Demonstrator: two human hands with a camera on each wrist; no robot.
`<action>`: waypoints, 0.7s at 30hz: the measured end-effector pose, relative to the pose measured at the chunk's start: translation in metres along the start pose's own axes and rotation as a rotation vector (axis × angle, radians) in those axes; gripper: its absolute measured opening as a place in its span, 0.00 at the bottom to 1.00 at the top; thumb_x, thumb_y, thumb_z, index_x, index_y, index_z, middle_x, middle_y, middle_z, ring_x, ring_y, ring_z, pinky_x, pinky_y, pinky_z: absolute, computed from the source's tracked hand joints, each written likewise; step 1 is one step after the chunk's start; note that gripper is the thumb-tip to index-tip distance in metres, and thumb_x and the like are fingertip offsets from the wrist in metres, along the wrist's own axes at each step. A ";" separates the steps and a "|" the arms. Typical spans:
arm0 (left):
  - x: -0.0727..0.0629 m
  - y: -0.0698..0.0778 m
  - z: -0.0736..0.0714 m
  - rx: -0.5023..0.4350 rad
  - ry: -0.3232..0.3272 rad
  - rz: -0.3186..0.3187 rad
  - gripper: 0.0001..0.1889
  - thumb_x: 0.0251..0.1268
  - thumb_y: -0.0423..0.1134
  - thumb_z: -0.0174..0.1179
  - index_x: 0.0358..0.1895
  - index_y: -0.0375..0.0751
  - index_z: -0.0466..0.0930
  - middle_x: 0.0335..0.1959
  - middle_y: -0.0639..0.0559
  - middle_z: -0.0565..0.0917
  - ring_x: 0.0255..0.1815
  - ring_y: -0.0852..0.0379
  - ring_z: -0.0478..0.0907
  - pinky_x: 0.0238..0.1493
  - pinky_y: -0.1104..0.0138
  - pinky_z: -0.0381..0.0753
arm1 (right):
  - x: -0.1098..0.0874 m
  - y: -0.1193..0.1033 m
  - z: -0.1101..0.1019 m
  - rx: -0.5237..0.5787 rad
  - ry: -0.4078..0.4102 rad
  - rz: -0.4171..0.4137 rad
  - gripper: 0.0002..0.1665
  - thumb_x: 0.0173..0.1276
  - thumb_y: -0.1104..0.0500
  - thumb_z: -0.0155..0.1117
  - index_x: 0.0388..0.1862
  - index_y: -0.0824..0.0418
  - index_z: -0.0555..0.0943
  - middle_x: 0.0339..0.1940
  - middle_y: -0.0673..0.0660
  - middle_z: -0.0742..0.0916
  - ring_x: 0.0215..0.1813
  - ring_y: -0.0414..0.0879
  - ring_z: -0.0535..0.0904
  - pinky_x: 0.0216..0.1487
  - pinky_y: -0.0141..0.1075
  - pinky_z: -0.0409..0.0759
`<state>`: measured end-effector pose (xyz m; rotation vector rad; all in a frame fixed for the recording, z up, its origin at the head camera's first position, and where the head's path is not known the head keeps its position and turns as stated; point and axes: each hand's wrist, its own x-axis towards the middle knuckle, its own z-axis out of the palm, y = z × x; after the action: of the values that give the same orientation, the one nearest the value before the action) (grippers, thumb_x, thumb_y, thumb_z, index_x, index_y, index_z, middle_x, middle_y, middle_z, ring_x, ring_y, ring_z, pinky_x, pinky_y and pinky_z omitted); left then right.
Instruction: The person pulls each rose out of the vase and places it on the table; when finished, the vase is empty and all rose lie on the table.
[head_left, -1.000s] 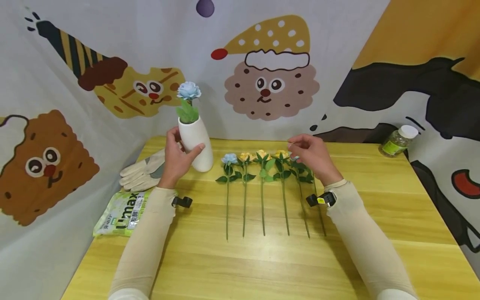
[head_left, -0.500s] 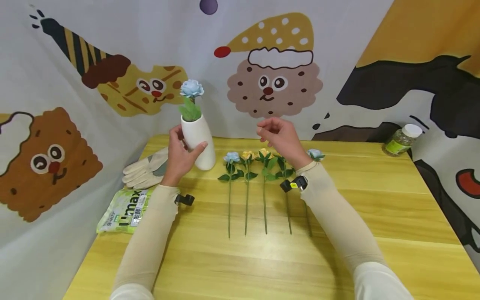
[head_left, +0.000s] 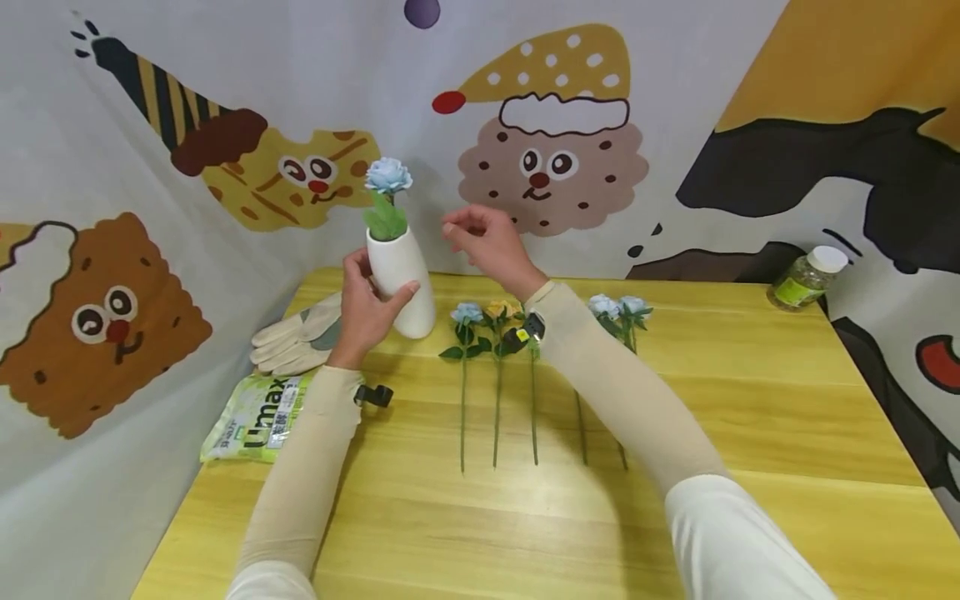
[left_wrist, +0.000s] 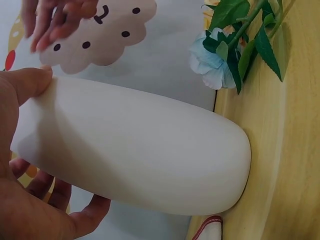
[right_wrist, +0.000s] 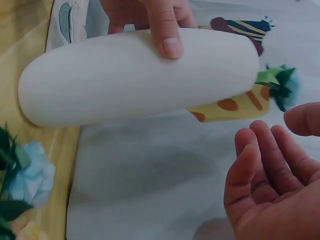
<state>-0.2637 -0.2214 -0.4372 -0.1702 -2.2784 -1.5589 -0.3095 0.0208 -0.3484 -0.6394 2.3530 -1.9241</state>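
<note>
My left hand (head_left: 370,312) grips a white vase (head_left: 405,287) from its left side, thumb across the front and fingers behind. The vase's base meets the table in the left wrist view. One light blue artificial rose (head_left: 388,176) with green leaves stands in its mouth. To the right of the vase, my right hand (head_left: 491,243) is in the air, its fingers loosely bent and holding nothing. In the right wrist view its thumb stands apart from the fingers (right_wrist: 280,165). Below it lies a row of roses: a blue rose (head_left: 467,313), a yellow rose (head_left: 501,309) and others partly hidden by my right forearm.
A pair of work gloves (head_left: 296,337) and a green-white bag (head_left: 251,421) lie at the table's left edge. At the back right stands a jar with a white lid (head_left: 806,279). Behind the wooden table (head_left: 465,533) hangs a cartoon-printed cloth (head_left: 315,67).
My right hand has moved left and up from the right end of the rose row toward the vase, uncovering blue roses there. The left hand keeps hold of the vase.
</note>
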 end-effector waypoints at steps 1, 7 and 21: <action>0.001 -0.001 0.000 0.003 0.004 0.000 0.45 0.61 0.46 0.78 0.74 0.41 0.57 0.68 0.40 0.70 0.62 0.48 0.71 0.55 0.54 0.72 | 0.006 -0.001 0.004 -0.005 -0.012 -0.002 0.14 0.79 0.50 0.66 0.57 0.54 0.87 0.49 0.55 0.90 0.48 0.51 0.85 0.42 0.45 0.84; 0.001 0.004 0.002 0.012 0.001 -0.025 0.45 0.62 0.41 0.76 0.74 0.39 0.55 0.68 0.38 0.68 0.64 0.44 0.70 0.56 0.54 0.71 | 0.030 -0.003 0.019 0.009 -0.076 0.028 0.22 0.81 0.48 0.62 0.67 0.56 0.83 0.59 0.53 0.89 0.56 0.45 0.85 0.52 0.50 0.86; -0.010 0.039 0.002 -0.033 -0.008 -0.045 0.42 0.63 0.35 0.74 0.73 0.32 0.55 0.67 0.30 0.67 0.63 0.37 0.70 0.59 0.44 0.72 | 0.048 -0.003 0.045 0.016 -0.181 0.071 0.23 0.82 0.49 0.61 0.71 0.50 0.81 0.66 0.49 0.86 0.63 0.42 0.81 0.56 0.40 0.84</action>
<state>-0.2432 -0.2040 -0.4074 -0.1356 -2.2790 -1.6212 -0.3398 -0.0376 -0.3456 -0.6871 2.2175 -1.7735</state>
